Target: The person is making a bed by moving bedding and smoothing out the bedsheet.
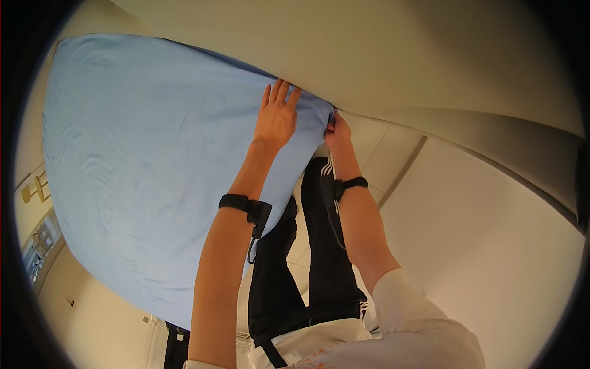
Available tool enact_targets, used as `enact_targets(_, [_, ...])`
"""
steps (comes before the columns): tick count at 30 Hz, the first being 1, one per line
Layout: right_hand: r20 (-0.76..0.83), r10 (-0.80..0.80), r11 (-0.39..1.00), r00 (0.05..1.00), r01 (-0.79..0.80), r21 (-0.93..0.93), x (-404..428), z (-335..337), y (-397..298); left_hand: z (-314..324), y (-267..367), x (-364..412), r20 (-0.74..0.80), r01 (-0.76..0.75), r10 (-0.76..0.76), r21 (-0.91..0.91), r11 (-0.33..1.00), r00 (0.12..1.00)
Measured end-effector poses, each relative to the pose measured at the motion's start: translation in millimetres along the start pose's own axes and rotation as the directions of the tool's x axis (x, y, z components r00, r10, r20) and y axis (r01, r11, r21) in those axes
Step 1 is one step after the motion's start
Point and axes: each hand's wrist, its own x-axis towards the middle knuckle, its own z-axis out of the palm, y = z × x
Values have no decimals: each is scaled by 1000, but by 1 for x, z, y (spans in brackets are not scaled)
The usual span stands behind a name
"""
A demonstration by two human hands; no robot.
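A light blue fitted bed sheet (138, 152) covers the mattress before me, with faint wrinkles across its top. My left hand (275, 117) lies on the sheet, palm down and fingers apart, its fingertips at the seam against the beige headboard (368, 55). At the sheet's near corner, my right hand (339, 130) has its fingers curled around the bunched fabric. Part of those fingers is hidden by the cloth and the mattress corner. Each forearm wears a black strap with a small device and a cable.
Light floor tiles (364, 143) show beside the bed, and a pale wall (465, 221) rises on my right. My legs in black trousers (322, 230) stand close to the mattress edge. A wooden piece of furniture (39, 188) is beyond the bed at far left.
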Motion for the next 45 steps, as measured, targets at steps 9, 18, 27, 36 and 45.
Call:
enact_targets(9, [65, 24, 976, 998, -9, -218, 122, -48, -30, 31, 21, 6, 27, -62, 60, 90, 994, 998])
enact_targets(18, [95, -116, 752, 989, 150, -642, 11, -30, 9, 25, -6, -19, 125, 137, -166, 212, 968, 978])
enact_targets(27, [388, -5, 932, 921, 145, -333, 61, -73, 31, 29, 5, -14, 209, 177, -256, 335, 925, 944])
enact_targets(36, [307, 189, 906, 933, -45, -421, 42, -84, 15, 17, 0, -8, 453, 231, -267, 136, 964, 850])
enact_targets(45, [131, 251, 877, 959, -168, -451, 76, -104, -22, 53, -11, -32, -104, 168, -191, -195, 966, 976])
